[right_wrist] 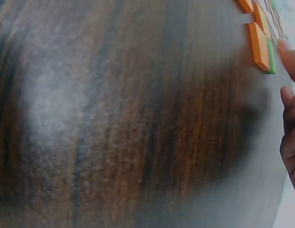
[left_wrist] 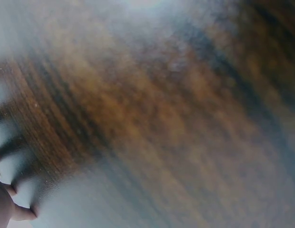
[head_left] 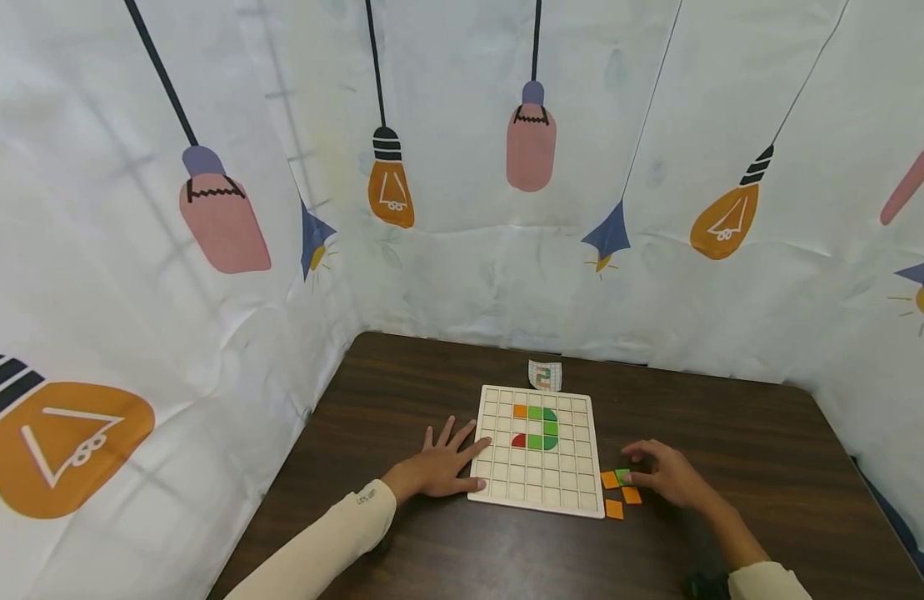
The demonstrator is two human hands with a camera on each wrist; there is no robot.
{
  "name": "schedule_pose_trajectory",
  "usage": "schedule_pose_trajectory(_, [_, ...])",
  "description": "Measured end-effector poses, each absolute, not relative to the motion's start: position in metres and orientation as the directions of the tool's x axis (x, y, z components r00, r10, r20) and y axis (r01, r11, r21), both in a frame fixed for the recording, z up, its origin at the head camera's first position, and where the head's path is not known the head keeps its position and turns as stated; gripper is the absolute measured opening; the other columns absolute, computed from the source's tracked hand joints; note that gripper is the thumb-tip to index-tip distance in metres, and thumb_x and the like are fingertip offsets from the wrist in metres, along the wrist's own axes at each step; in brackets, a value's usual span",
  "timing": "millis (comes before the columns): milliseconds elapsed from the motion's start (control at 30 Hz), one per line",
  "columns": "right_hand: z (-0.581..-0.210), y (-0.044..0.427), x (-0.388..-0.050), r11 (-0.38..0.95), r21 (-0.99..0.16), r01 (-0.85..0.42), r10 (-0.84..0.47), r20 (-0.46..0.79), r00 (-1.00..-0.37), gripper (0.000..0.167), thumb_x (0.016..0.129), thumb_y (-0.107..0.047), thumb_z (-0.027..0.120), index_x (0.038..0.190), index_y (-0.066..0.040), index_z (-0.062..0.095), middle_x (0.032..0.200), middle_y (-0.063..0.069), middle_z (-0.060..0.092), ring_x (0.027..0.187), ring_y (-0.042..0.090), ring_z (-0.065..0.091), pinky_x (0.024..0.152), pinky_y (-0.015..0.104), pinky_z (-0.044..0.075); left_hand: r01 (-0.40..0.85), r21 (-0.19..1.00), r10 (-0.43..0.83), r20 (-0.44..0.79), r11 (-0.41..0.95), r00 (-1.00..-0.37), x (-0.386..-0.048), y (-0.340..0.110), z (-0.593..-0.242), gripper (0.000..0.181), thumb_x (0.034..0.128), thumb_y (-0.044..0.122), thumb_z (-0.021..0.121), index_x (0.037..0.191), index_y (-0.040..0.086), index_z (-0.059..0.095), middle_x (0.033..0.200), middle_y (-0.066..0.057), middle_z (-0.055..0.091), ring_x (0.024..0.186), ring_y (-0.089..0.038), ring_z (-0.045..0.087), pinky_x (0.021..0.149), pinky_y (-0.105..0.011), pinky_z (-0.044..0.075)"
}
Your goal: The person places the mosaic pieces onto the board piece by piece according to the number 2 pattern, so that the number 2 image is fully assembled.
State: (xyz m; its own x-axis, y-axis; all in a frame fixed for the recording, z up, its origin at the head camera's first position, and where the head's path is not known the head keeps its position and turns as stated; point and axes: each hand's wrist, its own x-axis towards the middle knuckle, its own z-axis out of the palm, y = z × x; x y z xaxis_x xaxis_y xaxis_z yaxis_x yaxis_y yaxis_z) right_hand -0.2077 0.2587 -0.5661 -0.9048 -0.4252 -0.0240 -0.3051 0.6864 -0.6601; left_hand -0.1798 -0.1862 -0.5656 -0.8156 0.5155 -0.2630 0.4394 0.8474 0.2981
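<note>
A pale gridded board (head_left: 536,490) lies on the table, bearing an orange square (head_left: 520,411), green squares, dark green rounded pieces and a red rounded piece (head_left: 519,440). My left hand (head_left: 437,468) is spread flat, thumb and a fingertip resting on the board's left edge. Right of the board, my right hand (head_left: 673,477) has its thumb at a loose green square (head_left: 622,477), fingers bent a little; in the right wrist view this hand (right_wrist: 292,109) is beside the orange pieces (right_wrist: 258,46) and the green one (right_wrist: 271,57). The left wrist view catches part of my left hand (left_wrist: 7,204).
Several loose orange squares (head_left: 615,509) lie near the board's lower right corner. A small printed paper (head_left: 545,376) lies behind the board on the brown table (head_left: 432,550). A white curtain (head_left: 447,283) with printed lamps hangs beyond the table.
</note>
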Motion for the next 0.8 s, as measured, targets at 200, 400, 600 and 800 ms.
schedule_pose_trajectory(200, [-0.5705,0.2594,-0.2071,0.715,-0.64,-0.283,-0.401,-0.043,-0.915,0.041,0.086,-0.029,0.081,0.12,-0.011,0.068,0.108,0.007,0.062,0.069,0.007,0.044,0.06,0.024,0.039,0.436,0.297,0.512,-0.267,0.85,-0.816,-0.1799,-0.1859,-0.5646,0.079,0.0967,0.072,0.041,0.162,0.034,0.018,0.17,-0.008,0.006,0.154,-0.047,0.001,0.112,-0.077,0.011])
schedule_pose_trajectory(400, [-0.5716,0.259,-0.2069,0.738,-0.625,-0.255,-0.368,-0.056,-0.928,0.034,0.089,-0.027,0.078,0.119,-0.012,0.068,0.108,0.006,0.063,0.073,0.009,0.046,0.062,0.024,0.04,0.437,0.297,0.513,-0.264,0.849,-0.817,-0.1796,-0.1853,-0.5633,0.079,0.097,0.071,0.041,0.162,0.033,0.018,0.17,-0.008,0.006,0.154,-0.048,0.002,0.112,-0.077,0.011])
schedule_pose_trajectory(600, [-0.5701,0.2608,-0.206,0.73,-0.622,-0.283,-0.386,-0.034,-0.922,0.033,0.09,-0.026,0.077,0.118,-0.013,0.069,0.107,0.005,0.064,0.077,0.006,0.048,0.062,0.024,0.041,0.434,0.3,0.511,-0.262,0.849,-0.818,-0.1792,-0.1849,-0.5634,0.079,0.097,0.071,0.041,0.162,0.033,0.018,0.17,-0.009,0.007,0.154,-0.048,0.002,0.112,-0.077,0.011])
schedule_pose_trajectory(800, [-0.5672,0.2609,-0.2047,0.731,-0.61,-0.307,-0.415,-0.039,-0.909,0.033,0.087,-0.024,0.08,0.116,-0.012,0.071,0.105,0.002,0.063,0.081,0.006,0.049,0.064,0.023,0.041,0.433,0.299,0.509,-0.26,0.85,-0.821,-0.1787,-0.1851,-0.5627,0.079,0.0965,0.072,0.041,0.162,0.034,0.019,0.17,-0.009,0.008,0.154,-0.048,0.002,0.112,-0.077,0.011])
